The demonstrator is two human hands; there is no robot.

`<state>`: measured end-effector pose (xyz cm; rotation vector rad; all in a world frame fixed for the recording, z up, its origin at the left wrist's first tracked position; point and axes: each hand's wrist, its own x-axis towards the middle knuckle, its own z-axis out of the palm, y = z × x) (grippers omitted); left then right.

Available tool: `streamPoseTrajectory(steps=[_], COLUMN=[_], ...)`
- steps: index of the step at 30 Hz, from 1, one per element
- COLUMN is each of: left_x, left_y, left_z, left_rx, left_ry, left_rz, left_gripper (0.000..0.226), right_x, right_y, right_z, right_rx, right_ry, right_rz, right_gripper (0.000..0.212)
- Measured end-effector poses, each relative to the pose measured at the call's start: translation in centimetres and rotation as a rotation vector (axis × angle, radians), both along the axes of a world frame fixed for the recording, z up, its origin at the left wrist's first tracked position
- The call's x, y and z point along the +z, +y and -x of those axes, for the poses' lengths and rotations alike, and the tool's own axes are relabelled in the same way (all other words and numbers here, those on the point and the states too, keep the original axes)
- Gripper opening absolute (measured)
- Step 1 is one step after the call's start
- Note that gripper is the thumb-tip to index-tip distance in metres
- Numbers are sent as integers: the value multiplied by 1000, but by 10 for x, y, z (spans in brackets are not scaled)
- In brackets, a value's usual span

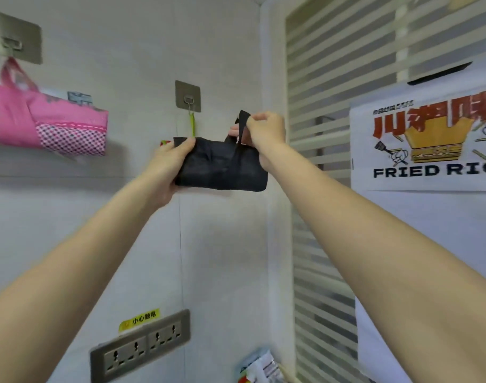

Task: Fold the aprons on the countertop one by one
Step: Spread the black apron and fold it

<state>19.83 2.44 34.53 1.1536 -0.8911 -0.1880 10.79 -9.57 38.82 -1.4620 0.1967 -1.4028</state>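
Note:
A folded black apron [222, 167] is held up against the white wall, just below and right of a metal wall hook [188, 100]. My left hand [171, 164] grips the bundle's left edge. My right hand [264, 131] pinches the apron's black strap loop [243, 118], which sticks up above the bundle. A green strap [192, 125] hangs from that hook, and whatever it carries is mostly hidden behind my left hand. A folded pink apron [51, 123] hangs from another hook [13, 45] at the upper left.
A grey double socket panel [142, 346] with a yellow warning label sits low on the wall. A striped glass partition [319, 106] stands to the right, beside a "FRIED RICE" poster [429, 139]. Packets [259, 366] lie at the bottom edge.

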Motion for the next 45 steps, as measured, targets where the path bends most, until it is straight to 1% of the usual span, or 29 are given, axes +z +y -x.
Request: streamPoseTrajectory(steps=[2,4,7,8,10,12,13,15,17,19,20,23,26,29,30,31,33,34,35,36,39,40,42,43,45], left_x=[15,29,43,45,46,48,50,52,53,54,53,51,44,36,32,29,22,18,16,13,12,12,10,8,3], left_y=[-3,-7,-14,-17,-25,-33,-37,-42,-46,-49,-50,-53,-56,-55,-55,-54,-53,-53,-52,-52,-50,-49,-46,-45,-41], left_z=[-29,-52,-77,-83,-91,-101,-107,-116,-125,-133,-137,-148,-151,-147,-146,-145,-140,-138,-136,-134,-129,-126,-122,-120,-120], left_rx=[47,81,55,41,71,184,232,252,229,230,242,311,382,440,460,478,496,504,508,509,532,560,640,668,675], left_ry=[-41,-59,-64,-117,-281,-356,-357,-342,-342,-358,-369,-433,-553,-657,-676,-688,-686,-677,-671,-660,-660,-670,-679,-661,-607], left_rz=[1,-11,-23,-36,-66,-19,12,52,77,84,85,81,60,51,49,52,72,74,71,61,19,12,1,-14,-76], left_gripper=[15,15,26,27,24,34,41,52,54,54,54,55,52,52,52,52,53,53,54,55,64,66,70,71,71], right_x=[14,26,42,46,53,59,63,68,73,77,77,80,78,72,68,59,30,11,-8,-28,-61,-64,-64,-64,-63], right_y=[-3,-8,-15,-17,-20,-23,-25,-27,-30,-32,-33,-34,-35,-34,-34,-33,-32,-33,-35,-37,-41,-40,-39,-39,-40], right_z=[-38,-66,-97,-107,-121,-132,-138,-145,-156,-166,-170,-181,-184,-176,-171,-167,-158,-155,-153,-150,-148,-146,-138,-134,-125], right_rx=[16,3,-28,-42,-85,-114,-125,-152,-169,-195,-203,-277,-327,-397,-430,-449,-505,-567,-631,-679,-728,-725,-684,-667,-680], right_ry=[-8,-14,-7,3,35,33,25,15,3,10,20,92,193,296,266,196,22,-24,-14,58,421,501,600,650,812], right_rz=[-43,-57,-37,-21,20,43,54,80,97,114,134,231,386,537,571,566,506,482,489,533,716,733,744,751,804], right_gripper=[23,21,29,31,31,32,33,34,31,18,11,17,17,27,30,32,28,28,30,34,46,47,49,50,51])
